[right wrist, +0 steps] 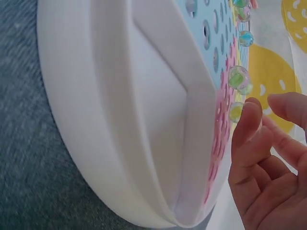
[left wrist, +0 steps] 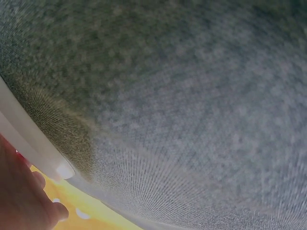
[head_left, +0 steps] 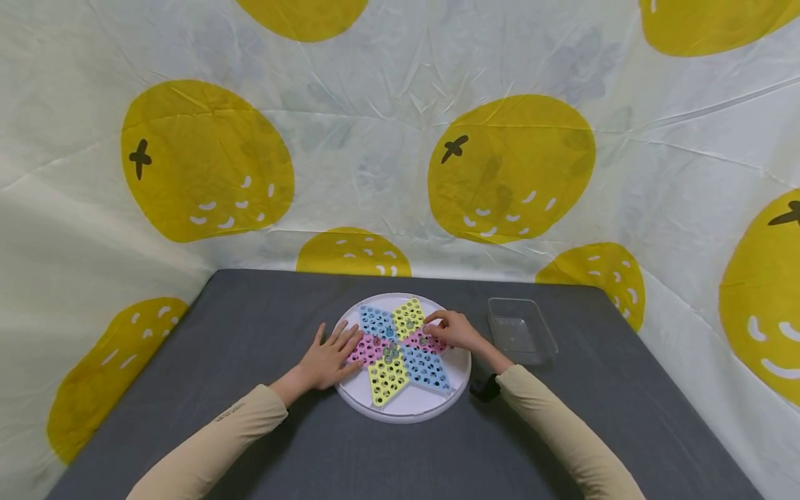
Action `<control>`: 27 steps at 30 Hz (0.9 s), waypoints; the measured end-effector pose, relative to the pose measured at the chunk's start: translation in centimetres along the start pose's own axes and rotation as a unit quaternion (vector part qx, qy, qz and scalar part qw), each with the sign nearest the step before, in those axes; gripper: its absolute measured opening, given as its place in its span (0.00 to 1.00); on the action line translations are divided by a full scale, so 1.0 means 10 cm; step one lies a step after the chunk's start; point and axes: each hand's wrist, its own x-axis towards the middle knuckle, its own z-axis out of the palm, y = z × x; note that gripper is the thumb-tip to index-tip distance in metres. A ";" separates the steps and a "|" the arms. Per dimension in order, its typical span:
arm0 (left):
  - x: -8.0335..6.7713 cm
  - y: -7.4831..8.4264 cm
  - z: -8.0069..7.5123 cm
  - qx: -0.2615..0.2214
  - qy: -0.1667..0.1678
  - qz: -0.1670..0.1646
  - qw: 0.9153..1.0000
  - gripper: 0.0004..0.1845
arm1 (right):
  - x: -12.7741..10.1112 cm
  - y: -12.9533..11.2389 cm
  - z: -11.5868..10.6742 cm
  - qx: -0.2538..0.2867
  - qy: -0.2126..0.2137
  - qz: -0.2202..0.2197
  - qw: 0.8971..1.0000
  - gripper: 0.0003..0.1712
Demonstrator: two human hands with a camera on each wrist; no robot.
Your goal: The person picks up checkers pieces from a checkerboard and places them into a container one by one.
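Head view: left hand spread wide, grasping nothing, fingers laid over left side of round white game board bearing perforated pink, yellow and blue star. Right hand above star's right pink section, fingers bent. Right wrist view: gap between two fingertips, clear round marble with yellow-green core just beside one; cannot tell whether gripped. Board on dark grey table, left of clear rectangular container.
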 end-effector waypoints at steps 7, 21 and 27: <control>-0.01 0.00 0.01 -0.008 0.009 0.002 1.000 0.34 | 0.04 0.01 0.06 0.010 -0.001 0.028 1.000 0.15; -0.01 0.00 0.02 -0.003 0.012 0.007 1.000 0.34 | 0.08 0.03 0.14 0.002 0.018 0.052 0.998 0.11; -0.01 0.01 0.00 0.001 0.008 0.006 1.000 0.34 | 0.10 0.03 0.16 0.006 0.028 0.070 0.997 0.10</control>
